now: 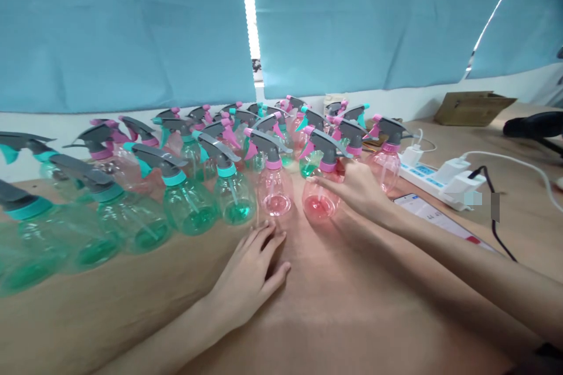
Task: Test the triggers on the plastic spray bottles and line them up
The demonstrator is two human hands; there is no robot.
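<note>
My right hand [358, 186] grips a pink spray bottle [322, 204] at its shoulder, just under the pink collar. The thumb lies across the front, and the other fingers are hidden behind the bottle. That bottle stands upright on the wooden table with its grey and pink trigger head above my hand. My left hand [253, 272] lies on the tabletop with its fingers spread and nothing in them. Just beyond its fingertips stands another pink spray bottle [275, 190]. A green spray bottle [236, 196] is beside that one, to the left.
Several more green spray bottles [193, 208] and pink ones stand in rows to the left and behind. On the right lie a phone [433, 220] and a white power strip [426, 180] with plugs and cables. A cardboard box [470, 108] sits at the back right, before blue curtains [334, 17].
</note>
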